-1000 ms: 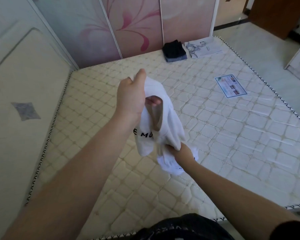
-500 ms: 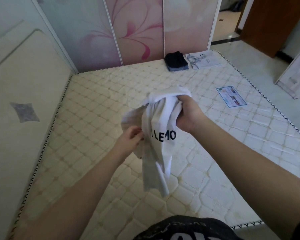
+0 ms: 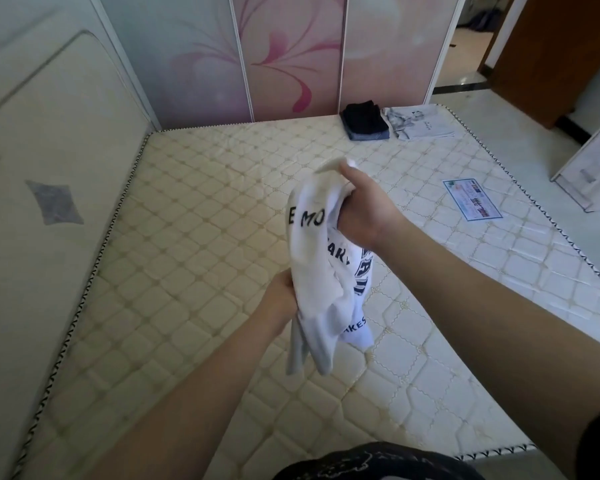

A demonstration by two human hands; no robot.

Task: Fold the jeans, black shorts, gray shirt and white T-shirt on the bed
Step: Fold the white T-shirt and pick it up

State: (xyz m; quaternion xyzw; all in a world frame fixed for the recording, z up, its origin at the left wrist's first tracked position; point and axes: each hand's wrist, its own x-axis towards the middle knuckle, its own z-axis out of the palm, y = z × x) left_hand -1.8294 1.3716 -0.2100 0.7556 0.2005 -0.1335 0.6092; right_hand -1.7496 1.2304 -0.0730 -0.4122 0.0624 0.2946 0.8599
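A: Where is the white T-shirt (image 3: pixel 321 271) right now?

B: Off the bed (image 3: pixel 194 244), bunched and hanging in the air between both hands. The right hand (image 3: pixel 362 211) grips a wad of it near the top, thumb up and fingers curled tight into the cloth. The left hand (image 3: pixel 281 299) holds it lower down at the left edge; its fingers are hidden behind the fabric, but they look wrapped around a fold.

A: Why hold it that way?

B: My guess is the person is hunting for the hem or shoulders, so the shirt can be shaken open and laid flat. As it hangs it is too crumpled to fold.

A: Any writing on it?

B: Dark block letters on the white cloth. I can read "E MO" near the top, something like "AR" below it, and "AKES" on the lowest flap. The folds hide the rest, and there is a dark blue printed patch I cannot make out.

A: And the other clothes?

B: At the far edge of the bed sit a folded dark pile (image 3: pixel 364 121), black cloth on top of blue denim, and just beside it a folded pale printed shirt (image 3: pixel 418 123). So I judge this is the last piece. A printed label (image 3: pixel 471 199) lies on the mattress well apart to the right, its text too small to read.
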